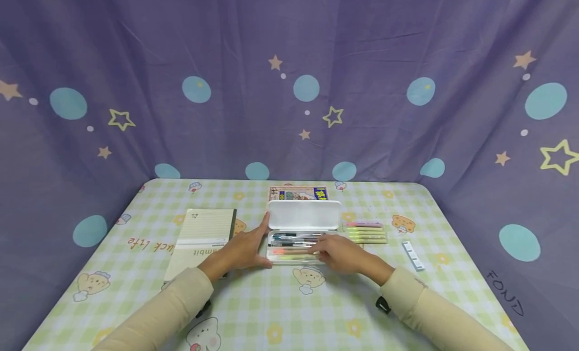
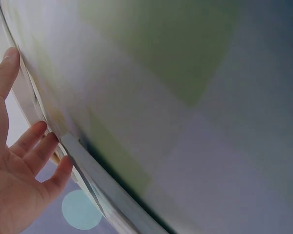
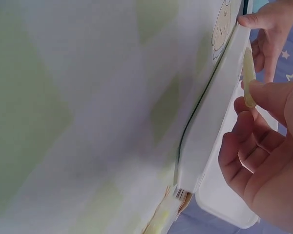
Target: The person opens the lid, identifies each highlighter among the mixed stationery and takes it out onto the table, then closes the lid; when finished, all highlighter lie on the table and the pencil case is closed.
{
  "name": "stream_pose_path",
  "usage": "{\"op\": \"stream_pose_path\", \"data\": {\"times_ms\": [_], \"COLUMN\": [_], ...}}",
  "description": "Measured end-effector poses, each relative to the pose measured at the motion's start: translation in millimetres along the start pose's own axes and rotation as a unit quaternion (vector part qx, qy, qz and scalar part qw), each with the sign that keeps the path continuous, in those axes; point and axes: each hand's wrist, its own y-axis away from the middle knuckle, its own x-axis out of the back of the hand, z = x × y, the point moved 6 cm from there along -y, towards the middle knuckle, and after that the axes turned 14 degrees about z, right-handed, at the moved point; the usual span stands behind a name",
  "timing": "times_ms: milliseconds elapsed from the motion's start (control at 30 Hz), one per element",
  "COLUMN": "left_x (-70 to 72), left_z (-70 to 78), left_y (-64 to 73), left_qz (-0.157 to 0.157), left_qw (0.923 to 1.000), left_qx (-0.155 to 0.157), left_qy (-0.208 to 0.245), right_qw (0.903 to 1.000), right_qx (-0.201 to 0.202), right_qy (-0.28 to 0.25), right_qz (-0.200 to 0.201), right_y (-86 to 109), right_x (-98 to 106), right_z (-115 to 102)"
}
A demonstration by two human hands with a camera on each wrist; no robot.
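A white pencil case point(image 1: 304, 216) lies with its lid raised in the middle of the table. Several dark and clear pens point(image 1: 296, 237) fill its back half, and an orange highlighter point(image 1: 287, 251) lies nearer the front. My right hand point(image 1: 341, 253) is over the case's right end. In the right wrist view it pinches a pale yellow highlighter point(image 3: 249, 78) between thumb and fingers. With fingers spread, my left hand point(image 1: 246, 248) touches the case's left side; the left wrist view shows its fingers point(image 2: 49, 146) extended.
Left of the case lies an open lined notebook point(image 1: 205, 223). A pack of highlighters point(image 1: 366, 234) sits to the right, and beyond it a small light-blue and white strip point(image 1: 413, 256). Behind the lid is a colorful printed booklet point(image 1: 298, 193). A purple curtain point(image 1: 253, 49) surrounds the table.
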Motion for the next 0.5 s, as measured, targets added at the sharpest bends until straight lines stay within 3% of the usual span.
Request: {"op": "stream_pose_path", "data": {"times_ms": [367, 500], "left_x": [1.3, 0.0], "left_z": [-0.9, -1.7], "left_y": [0.4, 0.4], "left_qz": [-0.009, -0.012], "left_qw": [0.9999, 0.9999], "left_qx": [0.011, 0.009], "left_qy": [-0.004, -0.005], "right_qw": [0.9985, 0.998], "right_qx": [-0.032, -0.044], "right_qy": [-0.039, -0.029], "right_qz": [0.022, 0.033], "right_y": [19.7, 28.2], "right_x": [19, 27], "right_z": [19, 29]}}
